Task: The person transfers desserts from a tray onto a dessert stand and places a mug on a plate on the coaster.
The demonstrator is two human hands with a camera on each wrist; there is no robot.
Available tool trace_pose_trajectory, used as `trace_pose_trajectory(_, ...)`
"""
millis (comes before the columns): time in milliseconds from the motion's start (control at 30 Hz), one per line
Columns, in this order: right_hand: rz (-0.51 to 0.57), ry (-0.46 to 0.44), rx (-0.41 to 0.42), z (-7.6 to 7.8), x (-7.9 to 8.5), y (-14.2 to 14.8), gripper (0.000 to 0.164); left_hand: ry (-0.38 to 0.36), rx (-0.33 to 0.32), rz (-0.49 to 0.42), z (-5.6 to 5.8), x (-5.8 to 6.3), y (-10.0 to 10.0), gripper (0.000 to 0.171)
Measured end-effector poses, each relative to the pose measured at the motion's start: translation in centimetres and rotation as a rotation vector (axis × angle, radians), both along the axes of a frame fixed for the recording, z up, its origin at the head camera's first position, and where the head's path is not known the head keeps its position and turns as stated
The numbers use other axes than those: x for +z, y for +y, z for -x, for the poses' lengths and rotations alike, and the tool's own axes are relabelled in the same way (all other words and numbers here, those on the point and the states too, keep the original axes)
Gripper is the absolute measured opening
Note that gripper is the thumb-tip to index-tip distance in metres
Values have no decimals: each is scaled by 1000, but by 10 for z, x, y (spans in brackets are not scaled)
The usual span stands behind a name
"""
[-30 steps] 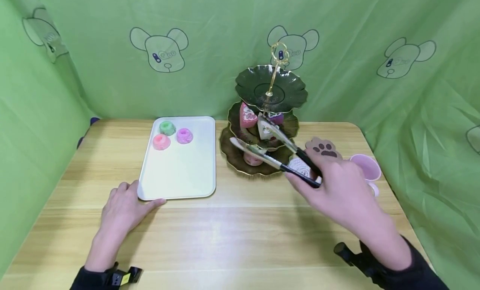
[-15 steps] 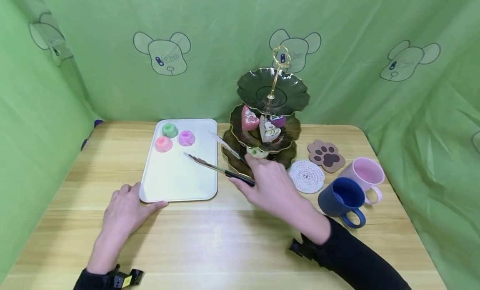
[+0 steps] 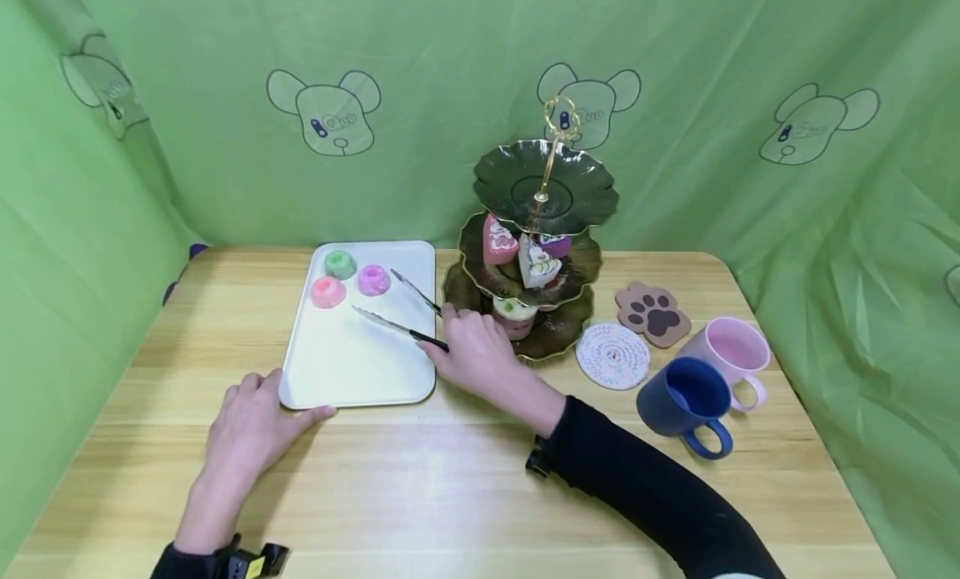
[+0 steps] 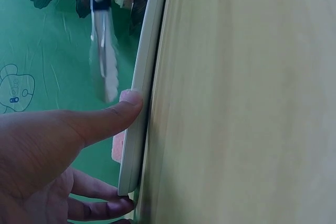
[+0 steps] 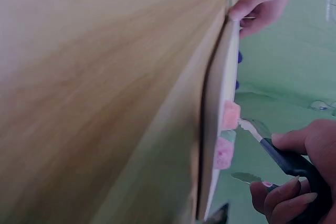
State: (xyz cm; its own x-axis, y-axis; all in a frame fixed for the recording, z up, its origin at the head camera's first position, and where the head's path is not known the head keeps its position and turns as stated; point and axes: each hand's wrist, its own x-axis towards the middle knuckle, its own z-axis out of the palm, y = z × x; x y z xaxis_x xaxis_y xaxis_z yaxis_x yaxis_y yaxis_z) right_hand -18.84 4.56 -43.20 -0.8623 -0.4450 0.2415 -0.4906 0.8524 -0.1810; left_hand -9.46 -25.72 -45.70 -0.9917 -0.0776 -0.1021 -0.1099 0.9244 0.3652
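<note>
My left hand (image 3: 247, 425) holds the near-left corner of a white tray (image 3: 360, 362), thumb along the front edge and fingers at the left side. In the left wrist view the thumb (image 4: 113, 116) lies against the tray's rim. My right hand (image 3: 480, 354) grips black-handled metal tongs (image 3: 390, 322) above the tray, their arms spread and nothing between them. The tong tips are near a purple ring-shaped cake (image 3: 373, 280). Beside it on the tray sit a green ring-shaped cake (image 3: 341, 265) and a pink one (image 3: 327, 292).
Right of the tray stands a three-tier dark stand (image 3: 525, 183) with cake slices (image 3: 538, 261) on its middle tier and a small round cake (image 3: 514, 316) below. Farther right are a round woven coaster (image 3: 613, 356), a paw-shaped coaster (image 3: 652, 312), a blue mug (image 3: 671, 400) and a pink mug (image 3: 727, 350).
My right hand has swung the tongs left, from in front of the tiered stand to over the tray. The left hand has stayed at the tray's corner.
</note>
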Motion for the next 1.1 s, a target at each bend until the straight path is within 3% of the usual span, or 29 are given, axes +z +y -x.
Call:
trace_pose_trajectory(233,-17,-38,-51,16,-12,-22,57,17,2,0,0,-3,0,99)
trace_pose_trajectory(467,-30,-43,-79,28,-18,-31,58,17,-4,-4,0,-2,-2,101)
trace_pose_trajectory(1100,-95,-89,-154,36,-13,-43,49,29,-6,-12,1,-3,-3,98)
